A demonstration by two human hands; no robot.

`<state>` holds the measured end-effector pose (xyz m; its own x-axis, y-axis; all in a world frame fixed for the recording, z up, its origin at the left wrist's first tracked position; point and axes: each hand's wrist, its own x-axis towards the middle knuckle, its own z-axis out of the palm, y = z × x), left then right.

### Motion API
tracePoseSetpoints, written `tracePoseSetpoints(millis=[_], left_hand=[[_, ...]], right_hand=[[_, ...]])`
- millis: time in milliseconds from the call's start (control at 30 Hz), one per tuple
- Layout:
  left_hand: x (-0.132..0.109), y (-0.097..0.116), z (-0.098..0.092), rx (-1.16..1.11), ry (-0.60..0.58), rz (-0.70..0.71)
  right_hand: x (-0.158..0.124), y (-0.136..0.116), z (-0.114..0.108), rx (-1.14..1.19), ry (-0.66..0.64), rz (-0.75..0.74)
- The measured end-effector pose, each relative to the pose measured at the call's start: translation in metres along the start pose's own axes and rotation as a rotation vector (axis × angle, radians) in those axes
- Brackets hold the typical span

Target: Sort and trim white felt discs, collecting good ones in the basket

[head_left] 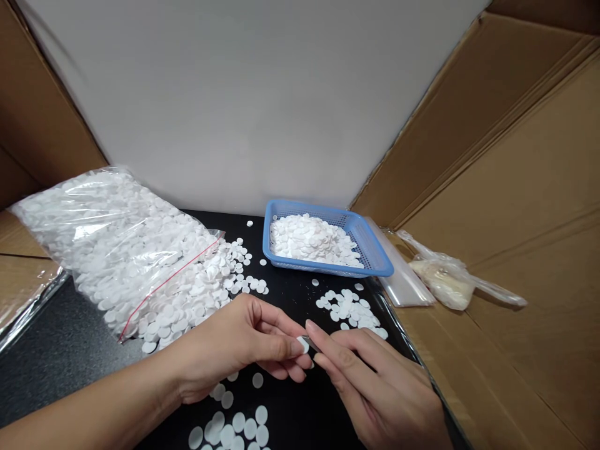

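Pinched between the thumb and fingers of my left hand is a small white disc. My right hand grips a thin grey metal tool, whose tip meets the disc's edge; most of the tool is hidden by the fingers, so its exact kind does not show. Both hands are held over the black tabletop, close together. Loose white discs lie below my left wrist, and another small heap of discs lies just beyond my right hand.
A clear zip bag spills many white discs from its red-edged mouth at left. At the back, a blue basket holds a pile of discs. Clear plastic sleeves and a knotted plastic bag lie at right. Cardboard walls flank the table.
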<state>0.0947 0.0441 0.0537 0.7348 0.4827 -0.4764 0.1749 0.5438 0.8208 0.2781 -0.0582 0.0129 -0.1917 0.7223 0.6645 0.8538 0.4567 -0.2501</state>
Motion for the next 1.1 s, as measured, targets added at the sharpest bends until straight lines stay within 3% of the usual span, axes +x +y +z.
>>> tracePoseSetpoints(millis=[267,1100], left_hand=[[-0.0005,0.0007,-0.0002,-0.02,0.028,-0.022],[-0.001,-0.0017,-0.0073,0.095,-0.072,-0.02]], right_hand=[[0.0007,-0.0005,-0.0013,0.011,0.005,-0.004],[0.0056,-0.003,-0.0038,-0.056,-0.041,-0.078]])
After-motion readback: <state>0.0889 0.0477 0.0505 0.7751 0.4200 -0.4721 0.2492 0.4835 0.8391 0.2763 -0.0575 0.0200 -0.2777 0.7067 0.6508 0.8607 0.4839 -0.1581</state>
